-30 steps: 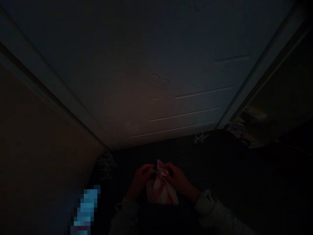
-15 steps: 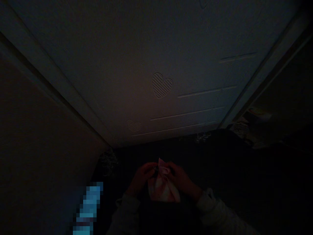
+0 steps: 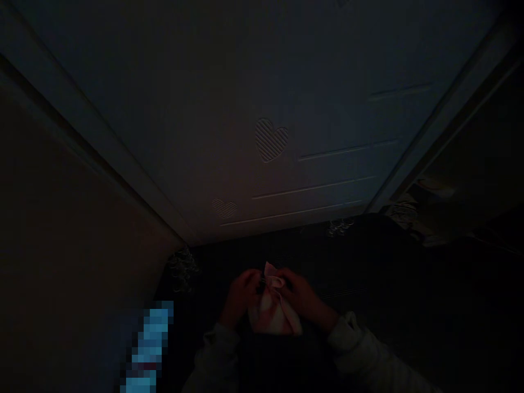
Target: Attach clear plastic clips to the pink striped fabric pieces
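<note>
In dim light, a small pink-and-white cloth bundle (image 3: pixel 272 316) sits low in the middle of the head view, its top gathered and twisted into a pointed end. My right hand (image 3: pixel 301 295) is closed on the gathered neck from the right side. On the left, my left hand (image 3: pixel 241 295) has its fingers curled together close beside the neck. Between its fingertips and the cloth shows a small thin glint, too dark to name. Both wrists come out of light, loose sleeves.
A pale door (image 3: pixel 184 109) with embossed hearts and lines rises ahead. Clear, shiny crumpled bits (image 3: pixel 182 270) lie at the left corner of the dark floor, more (image 3: pixel 339 226) by the door's foot. A pixelated bright blue screen (image 3: pixel 151 344) glows at lower left.
My left hand has turned slightly, and its fingers have drawn a little away from the cloth's neck. My right hand keeps its hold on the bundle.
</note>
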Demonstrator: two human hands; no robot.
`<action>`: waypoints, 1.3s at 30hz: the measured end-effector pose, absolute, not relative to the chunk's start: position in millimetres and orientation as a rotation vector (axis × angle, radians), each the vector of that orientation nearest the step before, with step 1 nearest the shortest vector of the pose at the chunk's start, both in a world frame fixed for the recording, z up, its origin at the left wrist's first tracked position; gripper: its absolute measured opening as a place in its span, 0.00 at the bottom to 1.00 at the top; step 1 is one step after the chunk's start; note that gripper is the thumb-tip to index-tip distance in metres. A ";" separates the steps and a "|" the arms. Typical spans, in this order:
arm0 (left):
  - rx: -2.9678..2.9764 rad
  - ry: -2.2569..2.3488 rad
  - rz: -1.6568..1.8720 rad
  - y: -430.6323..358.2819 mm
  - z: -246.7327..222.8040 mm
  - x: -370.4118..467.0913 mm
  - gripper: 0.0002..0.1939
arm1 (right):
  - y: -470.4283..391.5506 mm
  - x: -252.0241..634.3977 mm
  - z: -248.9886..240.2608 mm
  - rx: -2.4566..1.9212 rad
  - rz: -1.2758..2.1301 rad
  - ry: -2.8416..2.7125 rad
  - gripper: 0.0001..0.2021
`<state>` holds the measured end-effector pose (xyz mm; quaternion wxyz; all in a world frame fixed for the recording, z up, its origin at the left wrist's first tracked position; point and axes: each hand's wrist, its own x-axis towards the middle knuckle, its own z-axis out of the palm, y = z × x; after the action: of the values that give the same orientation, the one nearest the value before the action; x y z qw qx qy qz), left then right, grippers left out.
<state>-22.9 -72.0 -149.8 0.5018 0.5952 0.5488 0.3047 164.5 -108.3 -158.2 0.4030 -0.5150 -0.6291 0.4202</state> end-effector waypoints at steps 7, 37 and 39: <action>1.416 1.280 0.732 -73.7 -147.4 -25.3 0.11 | -108.5 164.7 -158.7 -1.294 1.071 -1.591 0.06; 1.343 1.050 0.808 -73.1 -148.4 -38.2 0.15 | -108.9 165.0 -155.8 -1.287 1.070 -1.596 0.06; 1.351 1.096 0.831 -72.3 -150.6 -36.6 0.15 | -108.8 165.0 -156.2 -1.289 1.067 -1.593 0.06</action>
<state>-36.6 -72.3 -150.6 0.5703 0.5756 0.4670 0.3541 165.0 -108.8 -156.2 0.4038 -0.5103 -0.6309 0.4225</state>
